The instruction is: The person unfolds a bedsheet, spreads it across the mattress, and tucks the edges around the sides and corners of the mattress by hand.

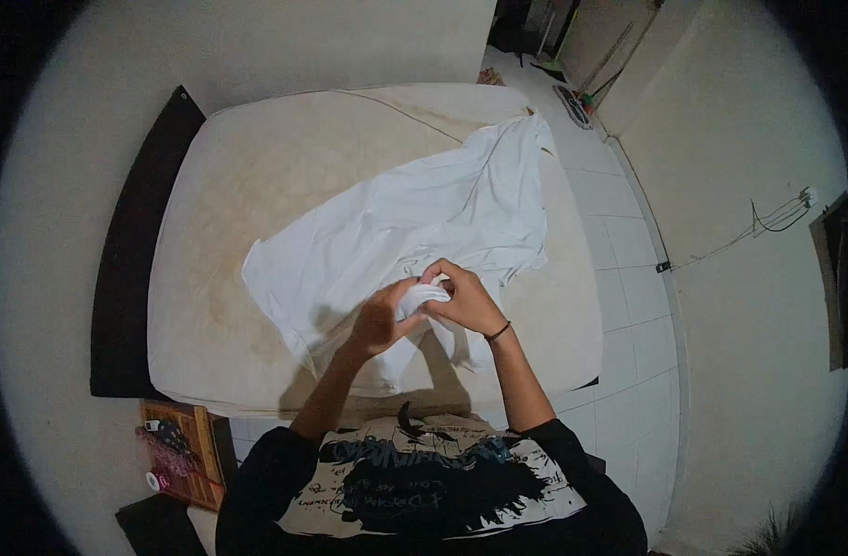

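A white sheet (387, 218) lies loosely spread and wrinkled across a bare, stained mattress (215, 195). Near the front of the mattress, a bunched part of this cloth is raised between my two hands. My left hand (379, 320) curls around the bunch from the left, thumb toward the middle. From the right, my right hand (463, 298) pinches the same gathered fabric with bent fingers; a dark band circles that wrist. Some fingertips are hidden by the cloth and the hands. The sheet's far corner reaches the mattress's back right corner.
A dark headboard (132, 269) borders the mattress on the left. At the lower left stands a wooden nightstand (200, 445) with small items on it. Tiled floor (619, 250) runs along the right, with a mop (572, 104) against the wall. A cable (734, 243) hangs on the right wall.
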